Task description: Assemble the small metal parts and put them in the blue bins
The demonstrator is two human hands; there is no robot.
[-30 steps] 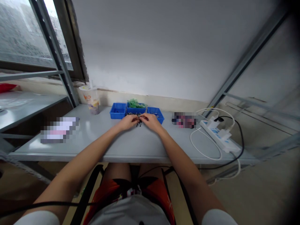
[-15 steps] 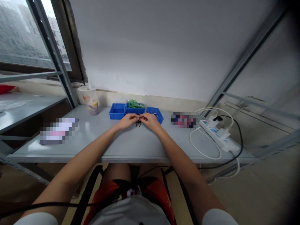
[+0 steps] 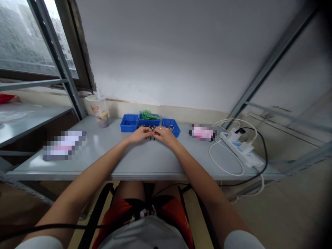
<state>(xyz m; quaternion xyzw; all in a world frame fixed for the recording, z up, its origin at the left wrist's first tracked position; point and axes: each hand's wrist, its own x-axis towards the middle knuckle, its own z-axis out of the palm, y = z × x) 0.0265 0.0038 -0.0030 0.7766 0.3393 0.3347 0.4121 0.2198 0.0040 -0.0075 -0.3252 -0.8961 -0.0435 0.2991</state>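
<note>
Two bare hands are meeting on the grey metal table [image 3: 145, 162]: the left hand [image 3: 140, 134] and right hand [image 3: 164, 134] are pinching their fingertips together over small dark metal parts [image 3: 152, 137], too tiny to identify. This looks like fitting or sorting small pieces; next calls for a fine, steady pinch. Just beyond are lying three blue plastic bins [image 3: 129, 123], the middle one holding green pieces [image 3: 148, 114].

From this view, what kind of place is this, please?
Probably a small assembly workbench: a grey metal table against a wall, three blue plastic bins of small parts, and a white power strip. Both hands handle tiny dark parts.
</note>
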